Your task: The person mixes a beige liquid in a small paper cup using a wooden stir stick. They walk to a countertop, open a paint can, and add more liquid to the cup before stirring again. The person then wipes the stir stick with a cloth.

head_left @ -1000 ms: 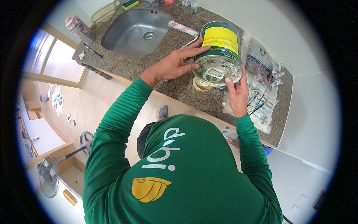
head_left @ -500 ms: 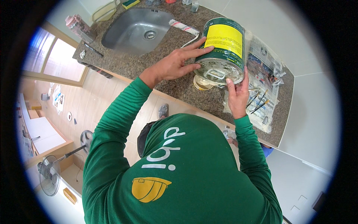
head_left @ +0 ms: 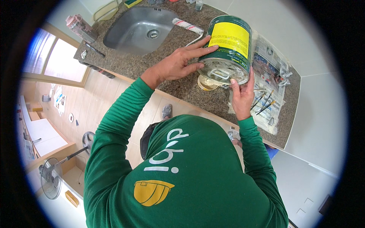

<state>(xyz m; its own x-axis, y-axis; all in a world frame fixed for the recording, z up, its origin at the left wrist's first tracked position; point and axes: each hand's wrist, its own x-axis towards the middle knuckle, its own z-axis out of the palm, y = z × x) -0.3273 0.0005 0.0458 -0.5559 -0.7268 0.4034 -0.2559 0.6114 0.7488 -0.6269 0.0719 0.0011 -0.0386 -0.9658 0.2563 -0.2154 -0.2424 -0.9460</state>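
Both hands grip a large green paint can (head_left: 230,38) with a yellow label, tilted over the granite counter so its smeared metal end with a small handle faces me. Against the can's left side lie the stretched fingers of my left hand (head_left: 176,64), its thumb by the metal rim. My right hand (head_left: 243,98) supports the lower right edge, thumb on the metal end and fingers along the side. Directly below the can is a small round tub (head_left: 207,84) with cream-coloured stuff in it, partly hidden by the can. Whether anything flows from the can cannot be made out.
Left of the can lies a paint roller (head_left: 186,26) beside the steel sink (head_left: 114,34). Newspaper (head_left: 272,119) with several thin brushes (head_left: 266,106) covers the counter's right part. A pink-topped bottle (head_left: 81,28) stands at the far left corner. On the lower left is a fan (head_left: 50,178).
The can has shifted very slightly up and to the right, its tilt nearly the same. Both hands keep their hold.
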